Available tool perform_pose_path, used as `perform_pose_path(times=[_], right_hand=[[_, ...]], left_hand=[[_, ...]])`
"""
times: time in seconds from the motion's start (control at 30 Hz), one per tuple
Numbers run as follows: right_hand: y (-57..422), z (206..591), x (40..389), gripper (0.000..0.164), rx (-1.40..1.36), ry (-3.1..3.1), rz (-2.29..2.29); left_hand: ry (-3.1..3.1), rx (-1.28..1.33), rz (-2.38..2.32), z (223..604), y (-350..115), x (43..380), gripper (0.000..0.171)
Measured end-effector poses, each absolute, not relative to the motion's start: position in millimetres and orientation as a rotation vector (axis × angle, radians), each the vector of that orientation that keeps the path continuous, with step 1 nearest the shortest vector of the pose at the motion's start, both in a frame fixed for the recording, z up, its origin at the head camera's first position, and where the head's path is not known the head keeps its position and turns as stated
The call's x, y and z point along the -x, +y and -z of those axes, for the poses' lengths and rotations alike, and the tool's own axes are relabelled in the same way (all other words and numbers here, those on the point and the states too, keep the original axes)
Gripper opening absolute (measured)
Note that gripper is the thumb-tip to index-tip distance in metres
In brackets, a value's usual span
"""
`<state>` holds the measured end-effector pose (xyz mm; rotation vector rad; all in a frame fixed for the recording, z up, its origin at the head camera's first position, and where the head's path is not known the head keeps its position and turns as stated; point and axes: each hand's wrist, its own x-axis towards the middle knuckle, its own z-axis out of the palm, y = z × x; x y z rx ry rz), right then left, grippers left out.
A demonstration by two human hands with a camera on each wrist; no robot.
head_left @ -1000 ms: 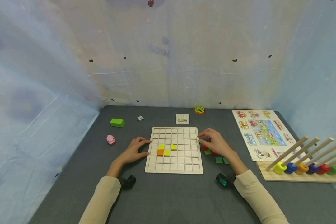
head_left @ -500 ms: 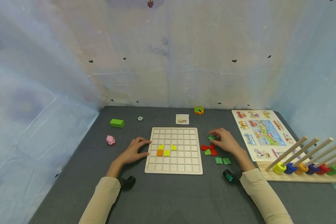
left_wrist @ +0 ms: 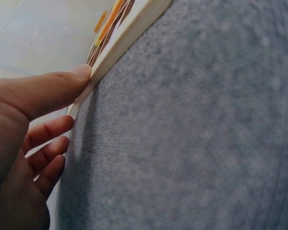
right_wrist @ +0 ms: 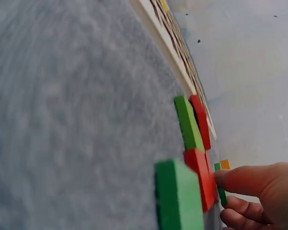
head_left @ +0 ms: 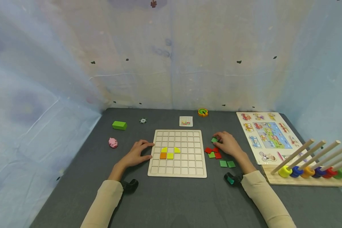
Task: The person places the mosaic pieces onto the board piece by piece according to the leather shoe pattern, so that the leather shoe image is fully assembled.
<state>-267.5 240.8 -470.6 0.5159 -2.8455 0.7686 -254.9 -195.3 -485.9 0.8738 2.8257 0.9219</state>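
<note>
A wooden grid board [head_left: 185, 163] lies in the middle of the table, with two yellow pieces cut on a corner or curve, a yellow square [head_left: 170, 155] and an orange square [head_left: 163, 155] in its cells. My left hand [head_left: 136, 153] rests at the board's left edge, thumb and fingertips touching its side, as the left wrist view also shows. Beyond the board's right edge, my right hand [head_left: 227, 143] pinches a green square tile [head_left: 214, 140] between thumb and fingers. Close below it lie red tiles [head_left: 218, 155], a light green tile [head_left: 212, 155] and two green tiles [head_left: 223, 163].
A small pattern card [head_left: 186, 121] and a round orange-green toy [head_left: 203, 112] lie behind the board. At left are a green block [head_left: 119, 125], a pink pig [head_left: 113, 142] and a chip [head_left: 143, 120]. A picture puzzle [head_left: 262, 136] and a peg stand [head_left: 305, 180] with colored rings occupy the right.
My right hand has moved from the board's right edge rightward to the green tile, uncovering the red and green tiles. My left hand and the pieces on the board stay put.
</note>
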Motion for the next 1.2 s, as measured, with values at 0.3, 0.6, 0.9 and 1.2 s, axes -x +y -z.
perform_pose_path(times=[0.3, 0.6, 0.9, 1.2], right_hand=[[216, 459, 259, 0.027, -0.647, -2.796, -0.835], [171, 453, 246, 0.026, -0.901, -2.684, -0.928], [114, 458, 235, 0.021, -1.133, -2.625, -0.985], [77, 465, 222, 0.016, -1.274, -2.596, -0.848]], left_hand=[[2.824, -0.866, -0.923, 486, -195, 255, 0.054], [2.828, -0.862, -0.917, 485, -194, 254, 0.054], [2.825, -0.838, -0.917, 483, -193, 252, 0.054], [2.825, -0.843, -0.926, 483, -194, 252, 0.053]])
